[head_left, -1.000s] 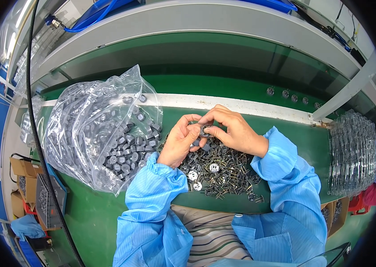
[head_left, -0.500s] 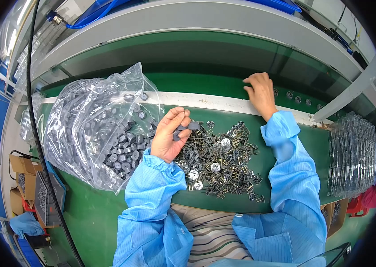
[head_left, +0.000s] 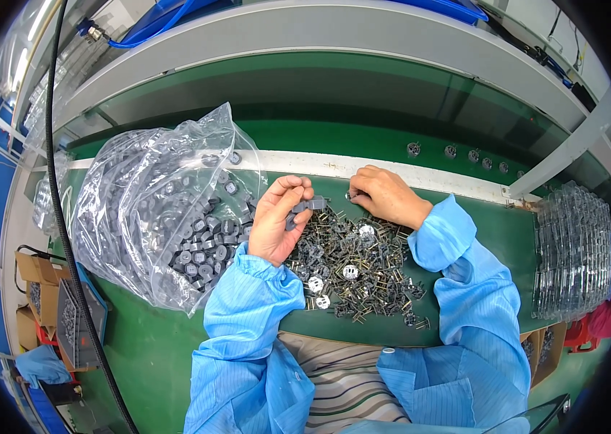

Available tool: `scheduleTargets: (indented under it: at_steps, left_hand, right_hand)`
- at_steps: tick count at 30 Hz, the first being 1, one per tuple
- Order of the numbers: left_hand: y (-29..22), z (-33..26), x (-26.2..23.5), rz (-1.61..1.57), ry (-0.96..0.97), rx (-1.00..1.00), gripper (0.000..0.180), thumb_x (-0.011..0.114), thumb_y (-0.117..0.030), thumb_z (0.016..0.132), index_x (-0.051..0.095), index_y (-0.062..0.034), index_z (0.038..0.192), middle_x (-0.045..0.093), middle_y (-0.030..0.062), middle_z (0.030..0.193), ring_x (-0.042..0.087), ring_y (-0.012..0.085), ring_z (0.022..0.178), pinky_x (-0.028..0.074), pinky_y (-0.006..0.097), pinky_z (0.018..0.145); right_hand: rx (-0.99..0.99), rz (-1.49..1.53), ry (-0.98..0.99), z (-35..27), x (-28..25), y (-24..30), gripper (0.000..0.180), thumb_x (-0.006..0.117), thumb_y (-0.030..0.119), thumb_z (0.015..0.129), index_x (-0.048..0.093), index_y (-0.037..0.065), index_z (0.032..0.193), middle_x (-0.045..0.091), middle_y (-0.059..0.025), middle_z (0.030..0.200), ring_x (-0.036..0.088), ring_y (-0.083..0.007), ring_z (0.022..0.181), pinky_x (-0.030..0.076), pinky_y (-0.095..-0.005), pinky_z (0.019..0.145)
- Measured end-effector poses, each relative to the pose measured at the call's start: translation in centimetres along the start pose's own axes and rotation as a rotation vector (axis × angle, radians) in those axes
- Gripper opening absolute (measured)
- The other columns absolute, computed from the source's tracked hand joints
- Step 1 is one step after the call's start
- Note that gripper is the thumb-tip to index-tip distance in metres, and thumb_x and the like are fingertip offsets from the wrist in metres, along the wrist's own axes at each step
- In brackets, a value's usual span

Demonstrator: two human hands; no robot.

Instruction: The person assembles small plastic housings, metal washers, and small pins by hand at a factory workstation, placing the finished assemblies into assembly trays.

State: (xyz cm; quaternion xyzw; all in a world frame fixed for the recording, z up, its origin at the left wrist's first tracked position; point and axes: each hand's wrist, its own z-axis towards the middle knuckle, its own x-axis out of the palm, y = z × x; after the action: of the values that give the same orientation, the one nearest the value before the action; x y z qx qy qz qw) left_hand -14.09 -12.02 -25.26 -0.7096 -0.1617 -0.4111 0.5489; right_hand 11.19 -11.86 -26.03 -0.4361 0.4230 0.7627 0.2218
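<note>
My left hand (head_left: 276,220) is closed around several small grey plastic caps (head_left: 315,204), above the left edge of a pile. In that pile (head_left: 363,278) lie many small dark parts with brass-coloured pins, and a few round white-faced discs (head_left: 350,272). My right hand (head_left: 392,199) is at the pile's far edge, its thumb and fingers pinched on a small round part (head_left: 349,195), mostly covered by the fingertips. To the left, a clear plastic bag (head_left: 139,210) lies open, with loose grey caps (head_left: 204,253) spilling from its mouth toward my left hand.
Beyond a white rail (head_left: 305,160), a row of round parts (head_left: 450,152) stands on the green belt (head_left: 363,137). Stacked clear trays (head_left: 573,253) are at the right, beside a slanted grey post (head_left: 573,155). A black cable (head_left: 56,202) hangs down the left side.
My right hand has come back from the belt toward me and left, closing at the pile's far edge. A round part now shows on the belt where it was. My left hand has barely moved.
</note>
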Motion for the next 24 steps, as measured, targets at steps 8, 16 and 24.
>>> scheduleTargets:
  at_steps: [8,16,24]
  left_hand:
    - [-0.1,0.1,0.3,0.062,0.000,-0.007,0.017,0.058,0.001,0.099,0.060,-0.0016,0.116,0.061,0.0168,0.131,0.061,0.0203,0.117,0.047,0.021,0.064]
    - [-0.6,0.1,0.6,-0.099,0.022,-0.202,0.035,0.056,-0.001,0.101,0.043,0.0039,0.133,0.040,0.0345,0.149,0.045,0.0385,0.139,0.050,0.021,0.066]
    - [0.9,-0.3,1.2,0.374,0.173,0.158,0.037,0.059,0.003,0.098,0.046,-0.0014,0.132,0.041,0.0247,0.153,0.045,0.0315,0.141,0.050,0.023,0.071]
  right_hand:
    - [0.215,0.064,-0.117,0.1,-1.5,-0.2,0.014,0.074,0.014,0.083,0.067,0.003,0.088,0.068,-0.0119,0.084,0.065,-0.0333,0.082,0.051,-0.0455,0.073]
    - [0.230,0.136,-0.192,0.6,-0.4,0.2,0.017,0.072,0.016,0.086,0.068,0.000,0.086,0.071,-0.0157,0.086,0.068,-0.0304,0.076,0.053,-0.0410,0.070]
    - [0.052,0.950,-0.126,0.4,-0.7,3.2,0.007,0.065,0.007,0.097,0.062,0.003,0.102,0.065,-0.0048,0.106,0.062,-0.0094,0.092,0.053,-0.0281,0.078]
